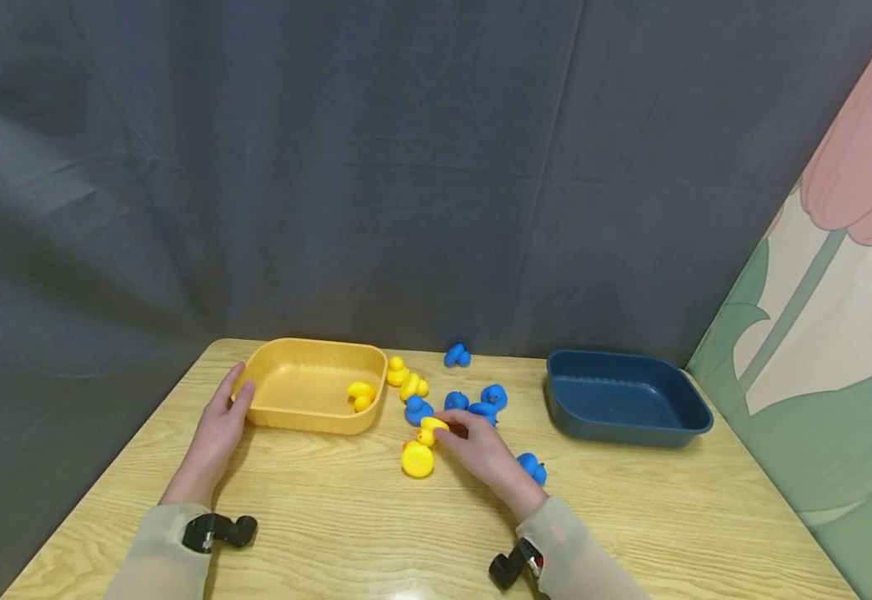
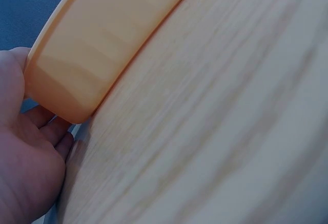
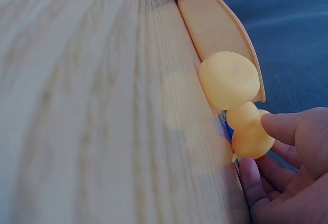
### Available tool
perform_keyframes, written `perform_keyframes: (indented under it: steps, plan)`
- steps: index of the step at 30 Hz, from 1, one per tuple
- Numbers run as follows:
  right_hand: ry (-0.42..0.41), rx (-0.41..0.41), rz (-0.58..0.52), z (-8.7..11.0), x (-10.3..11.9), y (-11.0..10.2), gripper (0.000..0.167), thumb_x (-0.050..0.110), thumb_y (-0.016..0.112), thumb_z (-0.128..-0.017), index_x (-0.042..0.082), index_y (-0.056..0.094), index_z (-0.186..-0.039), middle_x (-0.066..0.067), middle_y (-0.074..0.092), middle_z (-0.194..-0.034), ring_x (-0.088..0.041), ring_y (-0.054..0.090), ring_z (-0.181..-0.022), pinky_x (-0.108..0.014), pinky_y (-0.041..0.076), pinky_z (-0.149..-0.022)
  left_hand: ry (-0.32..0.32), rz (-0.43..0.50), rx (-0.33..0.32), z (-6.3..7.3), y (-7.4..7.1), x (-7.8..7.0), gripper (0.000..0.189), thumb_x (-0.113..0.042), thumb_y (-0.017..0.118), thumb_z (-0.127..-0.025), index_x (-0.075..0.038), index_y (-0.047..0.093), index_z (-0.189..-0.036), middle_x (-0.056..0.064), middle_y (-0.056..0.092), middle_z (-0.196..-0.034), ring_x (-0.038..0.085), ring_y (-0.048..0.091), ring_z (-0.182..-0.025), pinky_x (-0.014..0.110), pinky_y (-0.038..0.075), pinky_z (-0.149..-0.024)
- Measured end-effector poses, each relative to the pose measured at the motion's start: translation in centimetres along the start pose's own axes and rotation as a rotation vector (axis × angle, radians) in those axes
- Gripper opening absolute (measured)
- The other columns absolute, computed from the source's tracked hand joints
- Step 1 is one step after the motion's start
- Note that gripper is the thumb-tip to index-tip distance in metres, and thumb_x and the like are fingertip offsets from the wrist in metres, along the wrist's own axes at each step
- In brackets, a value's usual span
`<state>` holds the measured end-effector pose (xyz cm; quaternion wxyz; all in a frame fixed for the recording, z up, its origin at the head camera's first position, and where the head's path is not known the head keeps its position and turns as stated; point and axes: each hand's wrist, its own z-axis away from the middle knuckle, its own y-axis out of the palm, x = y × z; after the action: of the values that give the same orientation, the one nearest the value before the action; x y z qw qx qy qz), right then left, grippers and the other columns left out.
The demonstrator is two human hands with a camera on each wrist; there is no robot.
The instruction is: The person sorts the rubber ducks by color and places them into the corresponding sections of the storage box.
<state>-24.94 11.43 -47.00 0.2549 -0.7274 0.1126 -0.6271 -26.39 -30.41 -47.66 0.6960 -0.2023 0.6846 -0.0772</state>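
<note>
At the left end of a yellow plastic basin (image 1: 308, 421), my left hand (image 1: 226, 412) holds the wall, its thumb near the rim. The left wrist view shows that hand (image 2: 31, 152) with fingers behind the basin's corner. One yellow rubber duck (image 1: 362, 392) lies inside the basin. My right hand (image 1: 478, 450) has its fingertips on another yellow rubber duck (image 1: 430, 428), pinching it; in the right wrist view this duck (image 3: 252, 137) sits between thumb and fingers. Just in front of it, a tipped yellow duck (image 1: 417, 460) shows its round base.
Two yellow ducks (image 1: 397, 372) are beside the basin's right end. Several blue ducks (image 1: 493, 396) lie around the table's middle, one (image 1: 458, 355) near the back edge and one (image 1: 532, 468) by my right wrist. A dark blue basin (image 1: 623, 429) stands at right. Grey curtain (image 1: 406, 167) hangs behind.
</note>
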Motion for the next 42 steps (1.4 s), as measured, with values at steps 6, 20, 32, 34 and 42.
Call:
perform_keyframes:
  steps: [6, 20, 32, 34, 42]
  plan:
    - [0.033, -0.032, -0.024, -0.1, 0.1, 0.0, 0.027, 0.021, 0.068, -0.113, 0.011, 0.078, -0.135, -0.004, 0.073, -0.132, -0.025, 0.063, -0.121, -0.053, 0.052, -0.111, 0.011, 0.004, -0.004, 0.0, 0.0, 0.1, 0.08, -0.062, 0.037, -0.117, -0.026, 0.003, -0.18, 0.014, 0.0, -0.185, 0.042, -0.003, -0.169, 0.065, 0.006, -0.134]
    - [-0.027, -0.1, -0.02, -0.5, 1.4, -0.3, 0.026, 0.022, 0.067, -0.113, 0.008, 0.08, -0.131, -0.003, 0.074, -0.12, -0.02, 0.062, -0.103, -0.037, 0.056, -0.09, -0.005, 0.006, -0.004, 0.0, 0.1, 0.2, 0.08, -0.062, 0.036, -0.116, -0.027, 0.002, -0.18, 0.012, 0.0, -0.185, 0.041, -0.002, -0.169, 0.065, 0.005, -0.134]
    - [-0.109, -0.122, -0.038, -1.4, 4.1, -0.2, 0.03, 0.021, 0.069, -0.112, 0.002, 0.076, -0.135, -0.009, 0.074, -0.124, -0.024, 0.069, -0.104, -0.044, 0.06, -0.094, -0.01, -0.004, 0.006, 0.0, -0.1, 0.2, 0.08, -0.061, 0.035, -0.117, -0.027, -0.001, -0.179, 0.013, -0.003, -0.185, 0.042, -0.004, -0.169, 0.065, 0.005, -0.134]
    - [-0.114, -0.123, -0.038, -1.6, 4.5, 0.0, 0.031, 0.021, 0.069, -0.112, 0.001, 0.076, -0.136, -0.011, 0.074, -0.126, -0.026, 0.07, -0.108, -0.047, 0.06, -0.098, -0.018, -0.006, 0.006, 0.0, -0.1, 0.2, 0.079, -0.06, 0.034, -0.117, -0.027, -0.001, -0.179, 0.013, -0.003, -0.185, 0.042, -0.005, -0.169, 0.066, 0.004, -0.134]
    - [-0.115, -0.098, -0.035, -2.6, 6.0, 1.1, 0.031, 0.025, 0.068, -0.113, 0.006, 0.076, -0.136, -0.007, 0.073, -0.125, -0.026, 0.068, -0.113, -0.047, 0.059, -0.102, -0.022, -0.011, 0.004, -0.1, 0.0, 0.1, 0.08, -0.063, 0.034, -0.116, -0.027, -0.001, -0.179, 0.013, -0.002, -0.185, 0.042, -0.004, -0.169, 0.067, 0.004, -0.133]
